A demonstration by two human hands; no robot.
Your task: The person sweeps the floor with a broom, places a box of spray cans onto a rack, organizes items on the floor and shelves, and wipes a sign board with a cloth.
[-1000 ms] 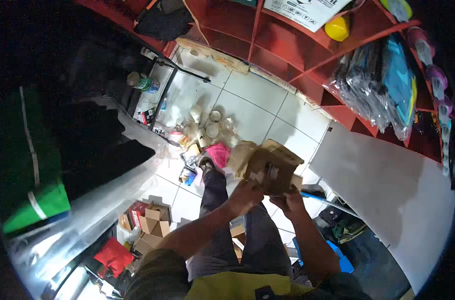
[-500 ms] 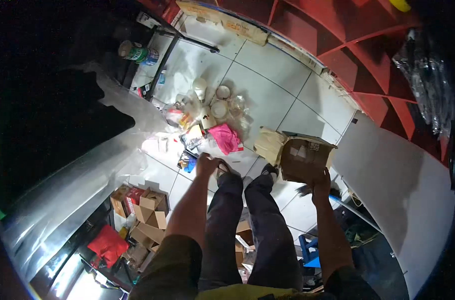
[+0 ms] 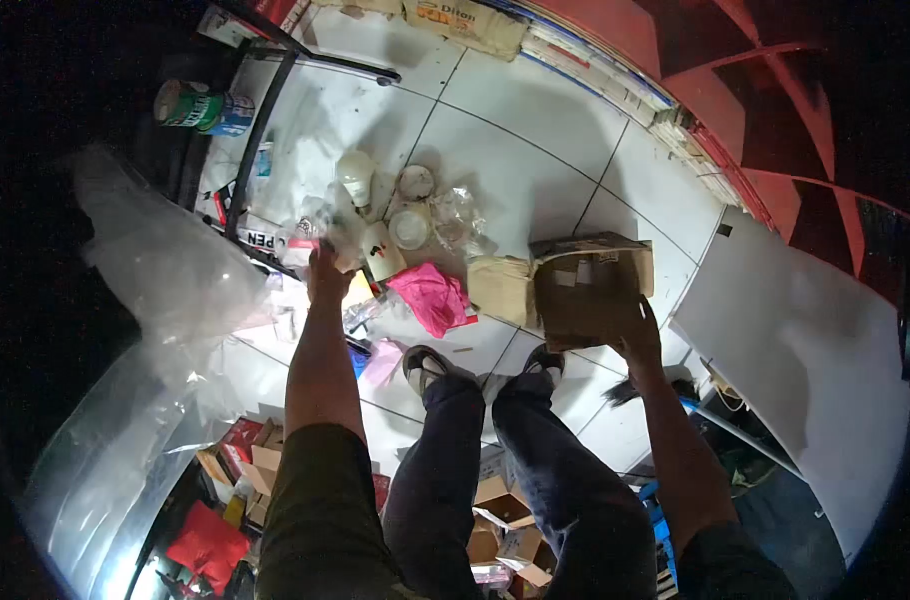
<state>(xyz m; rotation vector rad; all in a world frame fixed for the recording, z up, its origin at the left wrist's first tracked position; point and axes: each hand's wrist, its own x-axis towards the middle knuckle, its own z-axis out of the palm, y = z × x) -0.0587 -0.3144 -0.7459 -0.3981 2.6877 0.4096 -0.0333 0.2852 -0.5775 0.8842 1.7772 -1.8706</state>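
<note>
- Right hand (image 3: 638, 338) has its fingers holding the side of an open brown cardboard box (image 3: 580, 312) above the floor; grip partly hidden.
- Left hand (image 3: 331, 273) is at crumpled clear plastic (image 3: 339, 228), maybe pinching, can't really tell.
- Round white bulb (image 3: 356, 172) sits just beyond.

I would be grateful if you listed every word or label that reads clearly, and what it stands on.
"PEN": white strip by the black frame.
"Diton": worn cardboard at the top edge.
Too blurred: lettering on the green can.
Too small: the label inside the open box; print beneath the red shelf.
</note>
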